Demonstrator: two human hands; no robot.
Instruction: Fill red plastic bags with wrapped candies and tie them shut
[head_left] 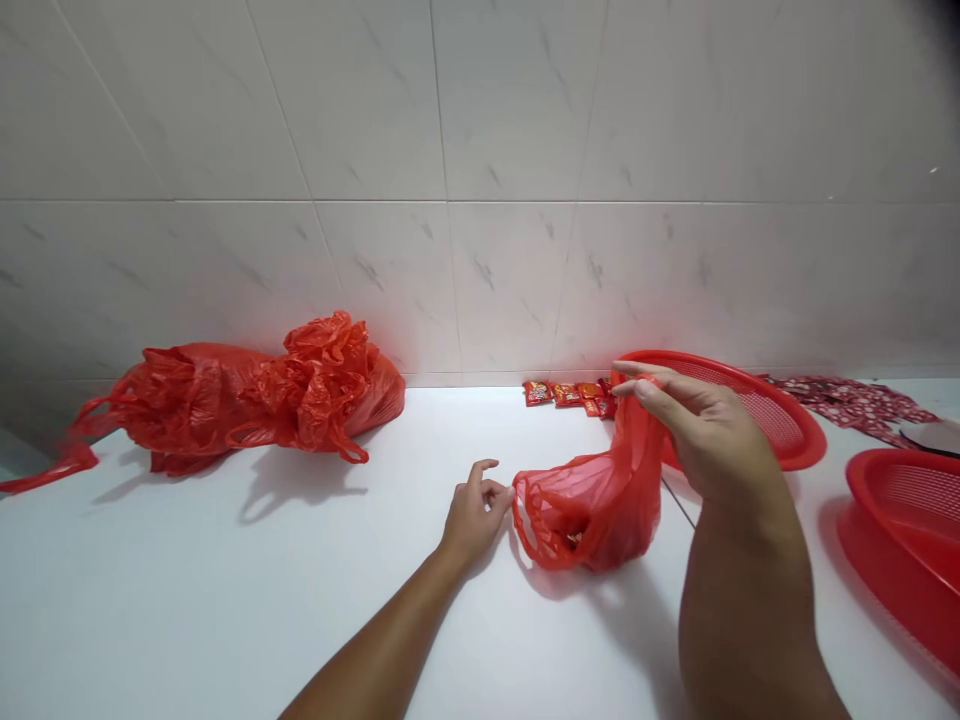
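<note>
A small red plastic bag [596,500] hangs over the white counter, its bottom resting on the surface, with something small inside. My right hand [701,425] pinches one of its handles and lifts it up. My left hand [476,510] pinches the bag's other edge at the lower left, close to the counter. Both forearms reach in from the bottom of the view.
A heap of crumpled red plastic bags [247,395] lies at the left against the tiled wall. Small red snack packets [566,392] sit by the wall. A red mesh basket [780,410] stands behind my right hand, another red basket [907,530] at the right edge. Patterned red wrapping [855,400] lies far right.
</note>
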